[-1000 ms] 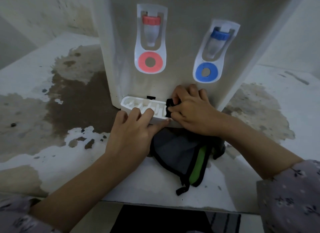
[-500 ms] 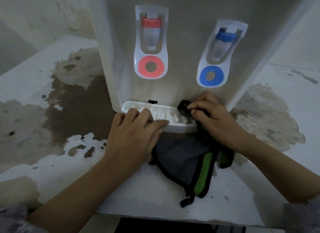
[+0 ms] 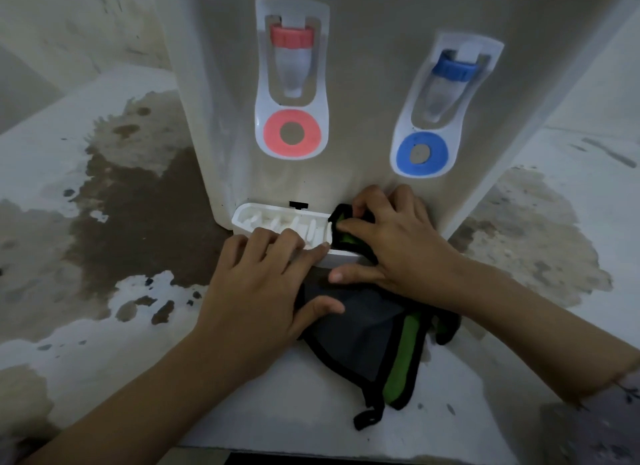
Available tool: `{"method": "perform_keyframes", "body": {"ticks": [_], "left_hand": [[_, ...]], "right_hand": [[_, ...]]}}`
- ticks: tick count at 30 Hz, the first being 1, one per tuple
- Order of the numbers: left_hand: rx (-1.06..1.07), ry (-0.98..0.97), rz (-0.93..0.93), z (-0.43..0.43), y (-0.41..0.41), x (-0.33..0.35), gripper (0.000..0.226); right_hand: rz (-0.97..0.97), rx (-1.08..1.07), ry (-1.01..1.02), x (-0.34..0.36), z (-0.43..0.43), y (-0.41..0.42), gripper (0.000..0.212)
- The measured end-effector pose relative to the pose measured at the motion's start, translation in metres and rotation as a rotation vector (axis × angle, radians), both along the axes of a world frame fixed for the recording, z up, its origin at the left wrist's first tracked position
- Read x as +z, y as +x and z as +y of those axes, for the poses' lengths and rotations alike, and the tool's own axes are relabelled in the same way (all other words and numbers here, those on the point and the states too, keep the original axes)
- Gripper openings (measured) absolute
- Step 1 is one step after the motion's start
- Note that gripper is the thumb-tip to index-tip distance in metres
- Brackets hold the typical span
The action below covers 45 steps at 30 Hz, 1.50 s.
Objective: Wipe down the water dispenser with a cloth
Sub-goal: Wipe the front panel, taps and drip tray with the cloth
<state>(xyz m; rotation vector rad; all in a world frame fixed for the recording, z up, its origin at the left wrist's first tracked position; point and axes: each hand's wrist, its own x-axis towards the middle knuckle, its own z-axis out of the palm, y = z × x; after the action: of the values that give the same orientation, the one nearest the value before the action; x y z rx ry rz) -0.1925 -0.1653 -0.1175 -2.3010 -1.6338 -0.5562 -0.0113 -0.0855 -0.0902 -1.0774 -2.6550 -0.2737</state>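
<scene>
The right hand (image 3: 398,246) has slid back leftward along the drip tray (image 3: 263,218) from the far right end where it was half a second ago. It carries its wad of cloth (image 3: 360,336) with it, and a strip of the green trim now shows in the wad. That looks like a return stroke, so I'd say the tray is being scrubbed back and forth and isn't finished yet.

Nearest to me, the loose tail of the dark cloth, edged in black and green, spills off the tray's front and lies on the stained counter (image 3: 104,205). The left hand (image 3: 256,291) has hardly shifted. Its fingers lie fairly flat across the tray's front rim, pressing it steady, and the thumb rests on the cloth below. From this angle it seems to be bracing rather than gripping.

Beyond it, the right hand's fingers are curled round the bunched end of the cloth, pushing it into the ribbed right half of the tray. Behind that rises the water dispenser (image 3: 363,83), with its red tap (image 3: 292,42) and blue tap (image 3: 453,70) well above the hands. The front panel has dull smudges that probably need a pass.
</scene>
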Motion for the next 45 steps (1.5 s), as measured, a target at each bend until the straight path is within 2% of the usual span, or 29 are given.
{"method": "perform_keyframes", "body": {"ticks": [4,7,10,16,19,21,24,26,30,37,40,45], "left_hand": [[0.028,-0.011,0.067,-0.002,0.000,-0.002,0.075],[0.030,-0.004,0.079,-0.002,0.000,-0.004,0.074],[0.034,0.012,0.089,-0.002,-0.002,-0.004,0.071],[0.042,-0.015,0.096,-0.002,-0.003,-0.003,0.072],[0.039,-0.024,0.065,0.000,-0.003,-0.004,0.073],[0.022,-0.041,0.035,0.000,-0.002,-0.003,0.074],[0.006,-0.055,0.017,0.001,-0.001,-0.003,0.075],[0.011,-0.060,0.016,0.001,-0.001,-0.003,0.074],[0.018,-0.059,0.014,0.002,0.000,-0.003,0.075],[0.022,-0.047,0.019,0.002,0.001,-0.005,0.075],[0.029,-0.040,0.025,0.002,0.000,-0.006,0.075],[0.027,-0.027,0.011,0.001,-0.001,-0.006,0.075]], "right_hand": [[-0.026,0.005,-0.149,0.009,0.000,0.000,0.091],[0.029,0.023,-0.232,0.006,-0.004,0.000,0.072],[0.161,0.073,-0.198,-0.002,-0.003,0.003,0.059],[0.135,0.192,-0.127,-0.005,0.005,0.013,0.038],[0.353,0.152,-0.210,-0.001,0.005,0.015,0.036],[0.477,0.073,-0.168,0.002,0.002,0.015,0.035],[0.387,-0.050,0.044,-0.001,-0.002,0.013,0.036],[0.293,-0.044,0.109,-0.002,-0.001,0.011,0.036],[0.097,0.012,0.165,-0.003,0.005,0.009,0.037],[-0.058,0.038,0.129,0.004,0.007,0.001,0.056],[-0.007,0.072,0.016,0.002,0.003,0.002,0.054],[0.219,0.074,-0.073,-0.012,-0.003,0.004,0.045]]}}
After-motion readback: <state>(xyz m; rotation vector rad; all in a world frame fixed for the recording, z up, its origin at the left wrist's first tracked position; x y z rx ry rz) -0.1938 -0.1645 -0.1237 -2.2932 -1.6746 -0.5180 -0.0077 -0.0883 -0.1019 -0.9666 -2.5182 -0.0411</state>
